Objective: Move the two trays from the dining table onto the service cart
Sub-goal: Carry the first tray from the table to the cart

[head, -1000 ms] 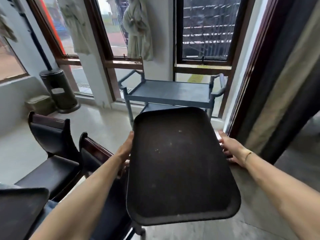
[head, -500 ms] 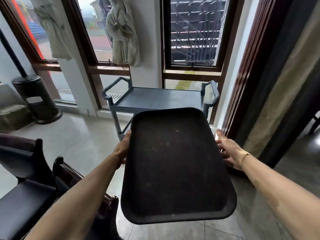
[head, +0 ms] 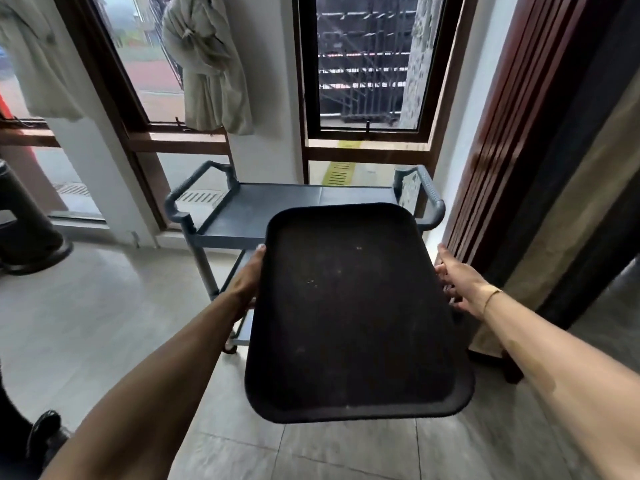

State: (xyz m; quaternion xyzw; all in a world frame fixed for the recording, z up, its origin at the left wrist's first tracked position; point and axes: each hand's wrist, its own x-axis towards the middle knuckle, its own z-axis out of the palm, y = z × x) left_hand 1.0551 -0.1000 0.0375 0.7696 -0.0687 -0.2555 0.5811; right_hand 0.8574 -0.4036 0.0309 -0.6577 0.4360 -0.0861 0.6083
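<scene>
While carrying a dark serving tray (head: 353,313) at centre frame, a person is nearing the grey service cart (head: 277,209) under the windows.
Left hand (head: 247,282) is gripping one long edge, fingers hidden beneath; right hand (head: 460,282) is holding the other, fingers slightly spread. Cart's top shelf is showing no tray; neither looks delivered, and the second is out of view.

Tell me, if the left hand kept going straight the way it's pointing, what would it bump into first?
Probably the service cart. The left hand, gripping the tray, points toward the cart's near edge and grey leg; depth is hard to judge here.
</scene>
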